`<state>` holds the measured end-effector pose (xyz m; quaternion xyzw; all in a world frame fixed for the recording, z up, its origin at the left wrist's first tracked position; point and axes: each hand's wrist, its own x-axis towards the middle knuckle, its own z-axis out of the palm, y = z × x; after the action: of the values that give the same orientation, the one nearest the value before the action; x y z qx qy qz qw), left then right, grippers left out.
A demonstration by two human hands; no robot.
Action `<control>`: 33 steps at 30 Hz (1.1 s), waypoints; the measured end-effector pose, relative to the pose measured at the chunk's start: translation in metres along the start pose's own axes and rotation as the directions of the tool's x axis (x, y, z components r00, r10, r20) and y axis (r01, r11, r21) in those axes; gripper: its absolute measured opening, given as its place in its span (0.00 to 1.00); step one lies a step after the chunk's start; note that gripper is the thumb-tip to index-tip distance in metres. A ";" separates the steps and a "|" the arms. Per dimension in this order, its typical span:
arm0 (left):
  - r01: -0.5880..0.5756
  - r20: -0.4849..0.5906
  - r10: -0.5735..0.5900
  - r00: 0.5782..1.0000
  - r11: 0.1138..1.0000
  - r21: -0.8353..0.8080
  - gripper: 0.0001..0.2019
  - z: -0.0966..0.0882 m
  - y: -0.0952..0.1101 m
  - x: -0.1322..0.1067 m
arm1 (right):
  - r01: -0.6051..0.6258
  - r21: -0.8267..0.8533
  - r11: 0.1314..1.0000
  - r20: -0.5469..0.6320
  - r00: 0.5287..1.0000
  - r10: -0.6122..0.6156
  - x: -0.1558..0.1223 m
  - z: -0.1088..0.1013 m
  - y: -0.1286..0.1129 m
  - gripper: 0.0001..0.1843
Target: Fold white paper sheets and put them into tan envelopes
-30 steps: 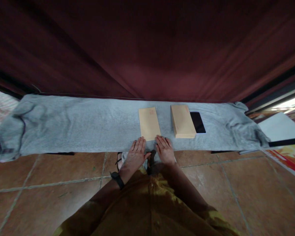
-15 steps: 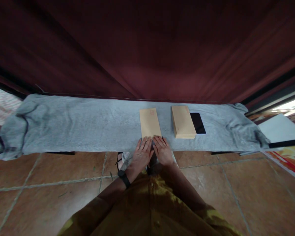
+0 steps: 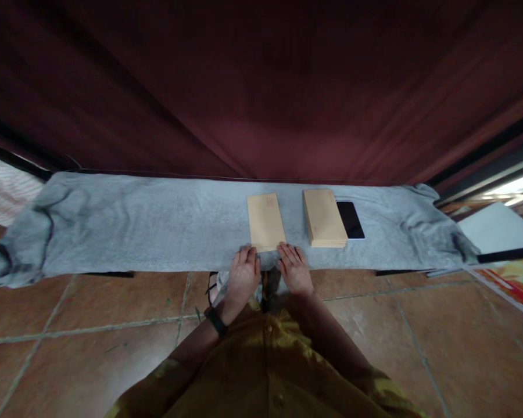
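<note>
A single brown paper envelope [image 3: 265,220] lies flat on the grey cloth, with a small reddish print near its far right corner. At its near left corner rests my left hand [image 3: 244,271], fingers stretched out flat. My right hand [image 3: 295,269] lies at the near right corner, its fingers also extended and touching the edge. Neither hand grips anything. To the right sits a stack of similar brown envelopes [image 3: 325,217], partly covering a dark-screened phone or tablet [image 3: 351,220].
Grey cloth [image 3: 165,226] covers the long narrow surface and bunches up at both ends. Behind it hangs a dark red curtain [image 3: 261,104]. At the right are a white sheet [image 3: 499,227] and a colourful printed panel [image 3: 512,284]. Brown floor tiles [image 3: 126,348] show below.
My hands have spread apart along the envelope's near edge, left hand to the left and right hand to the right. The near edge between them now shows. The envelope stays in place.
</note>
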<state>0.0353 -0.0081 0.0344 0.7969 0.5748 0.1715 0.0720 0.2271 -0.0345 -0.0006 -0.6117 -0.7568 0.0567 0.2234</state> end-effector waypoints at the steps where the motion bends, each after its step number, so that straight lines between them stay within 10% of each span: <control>1: 0.024 -0.011 -0.024 1.000 1.000 -0.013 0.18 -0.001 0.000 0.004 | -0.002 -0.001 1.000 -0.005 1.000 0.002 0.000 0.000 -0.001 0.25; 13: 0.343 0.035 -0.341 0.939 0.936 -0.082 0.11 0.010 -0.001 0.042 | -0.007 0.032 0.999 -0.040 0.999 0.008 -0.002 0.004 -0.002 0.25; 19: 0.510 0.205 -0.495 0.844 0.626 -0.590 0.09 0.002 -0.001 0.056 | -0.018 0.046 0.999 -0.056 0.998 0.021 0.001 -0.002 -0.008 0.25; 27: 0.331 0.136 -0.357 0.924 0.571 -0.751 0.13 -0.029 0.042 0.069 | -0.184 0.129 0.974 -0.085 0.977 0.196 0.027 -0.013 -0.037 0.23; 30: 0.225 0.070 -0.246 0.967 0.689 -0.689 0.12 -0.042 0.062 0.070 | -0.249 0.435 0.866 -0.113 0.939 0.326 0.040 -0.008 -0.043 0.20; 33: 0.127 0.023 -0.147 0.989 0.755 -0.643 0.09 -0.045 0.067 0.065 | -0.278 0.792 0.543 -0.048 0.859 0.510 0.046 0.000 -0.045 0.19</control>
<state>0.0975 0.0274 0.1092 0.6773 0.5390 0.3634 0.3444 0.1797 -0.0021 0.0281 -0.6162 -0.4630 0.3340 0.5425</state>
